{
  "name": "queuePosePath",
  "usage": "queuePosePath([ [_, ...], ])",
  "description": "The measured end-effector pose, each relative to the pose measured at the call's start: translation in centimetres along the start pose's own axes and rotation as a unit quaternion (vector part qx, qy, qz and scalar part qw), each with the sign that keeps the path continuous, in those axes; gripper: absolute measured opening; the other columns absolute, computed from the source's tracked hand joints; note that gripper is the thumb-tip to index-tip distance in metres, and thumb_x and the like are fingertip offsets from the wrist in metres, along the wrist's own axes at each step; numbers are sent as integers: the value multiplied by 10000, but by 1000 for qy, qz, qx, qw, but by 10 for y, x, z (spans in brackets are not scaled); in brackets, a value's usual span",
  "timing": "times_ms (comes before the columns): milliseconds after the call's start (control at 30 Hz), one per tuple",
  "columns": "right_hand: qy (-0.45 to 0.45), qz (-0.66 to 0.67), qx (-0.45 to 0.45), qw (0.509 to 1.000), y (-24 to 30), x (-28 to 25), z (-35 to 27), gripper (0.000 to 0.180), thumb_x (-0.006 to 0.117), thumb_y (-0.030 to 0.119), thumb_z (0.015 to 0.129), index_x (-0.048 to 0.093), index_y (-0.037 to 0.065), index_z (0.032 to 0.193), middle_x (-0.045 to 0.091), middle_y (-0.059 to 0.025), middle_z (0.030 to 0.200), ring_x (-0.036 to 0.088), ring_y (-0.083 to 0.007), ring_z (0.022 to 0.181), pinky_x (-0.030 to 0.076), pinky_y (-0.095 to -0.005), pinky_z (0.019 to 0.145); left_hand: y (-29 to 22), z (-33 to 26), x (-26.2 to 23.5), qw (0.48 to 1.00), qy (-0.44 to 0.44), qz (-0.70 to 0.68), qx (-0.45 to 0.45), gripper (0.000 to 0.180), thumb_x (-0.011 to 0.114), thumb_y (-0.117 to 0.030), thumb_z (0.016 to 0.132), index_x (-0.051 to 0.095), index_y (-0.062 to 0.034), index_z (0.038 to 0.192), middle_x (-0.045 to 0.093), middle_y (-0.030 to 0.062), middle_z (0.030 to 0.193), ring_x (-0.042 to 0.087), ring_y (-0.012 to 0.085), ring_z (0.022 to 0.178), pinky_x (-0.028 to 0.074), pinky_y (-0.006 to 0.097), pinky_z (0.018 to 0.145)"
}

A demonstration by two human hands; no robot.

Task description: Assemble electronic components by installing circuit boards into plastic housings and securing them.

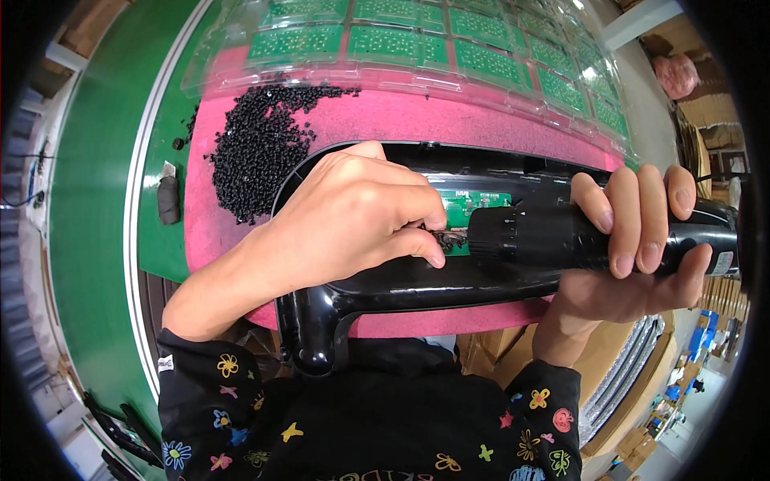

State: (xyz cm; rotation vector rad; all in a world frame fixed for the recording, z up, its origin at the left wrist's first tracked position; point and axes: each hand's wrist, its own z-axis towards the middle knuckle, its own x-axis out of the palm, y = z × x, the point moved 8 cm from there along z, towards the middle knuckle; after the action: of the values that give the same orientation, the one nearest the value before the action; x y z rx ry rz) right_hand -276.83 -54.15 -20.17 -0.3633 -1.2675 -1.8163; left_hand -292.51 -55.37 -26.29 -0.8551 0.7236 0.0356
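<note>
My right hand (634, 240) grips a black electric screwdriver (553, 234) that lies sideways, its tip pointing left. My left hand (353, 212) is pinched at the tool's tip (451, 237), thumb and fingers closed around the bit, perhaps on a small screw that I cannot make out. Under both sits a glossy black plastic housing (401, 290) with a green circuit board (465, 204) set inside it. The housing rests on a pink foam mat (417, 116). My left hand hides most of the housing's left part.
A heap of small black screws (261, 144) lies on the mat at upper left. Clear plastic trays of green circuit boards (449, 44) fill the far side. A green conveyor belt (96, 200) runs on the left. Cardboard boxes (634, 385) stand at lower right.
</note>
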Motion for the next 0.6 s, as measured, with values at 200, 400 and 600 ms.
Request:
queuePosePath([
  [200, -29, -32, -10, 999, -4, -6, -2, 286, 625, 266, 862, 456, 83, 1002, 452, 30, 690, 430, -87, 599, 333, -278, 705, -6, 2, -5, 997, -40, 60, 23, 265, 801, -246, 645, 650, -83, 790, 499, -3, 569, 507, 162, 531, 343, 289, 570],
  [400, -33, -71, -16, 997, -2, -6, -3, 282, 617, 276, 864, 462, 93, 1013, 453, 29, 696, 425, -93, 604, 330, -290, 710, -13, 1, -1, 991, -18, 131, 33, 184, 773, -133, 698, 653, -61, 816, 539, 22, 610, 523, 173, 535, 349, 298, 541],
  [600, 8, -98, -11, 995, -4, 1, -3, 289, 641, 283, 838, 455, 123, 990, 473, 31, 707, 443, -92, 610, 327, -299, 715, 1, -1, -7, 997, -40, 32, -58, 107, 718, -16, 753, 674, -4, 850, 616, 76, 662, 590, 202, 559, 415, 295, 508],
])
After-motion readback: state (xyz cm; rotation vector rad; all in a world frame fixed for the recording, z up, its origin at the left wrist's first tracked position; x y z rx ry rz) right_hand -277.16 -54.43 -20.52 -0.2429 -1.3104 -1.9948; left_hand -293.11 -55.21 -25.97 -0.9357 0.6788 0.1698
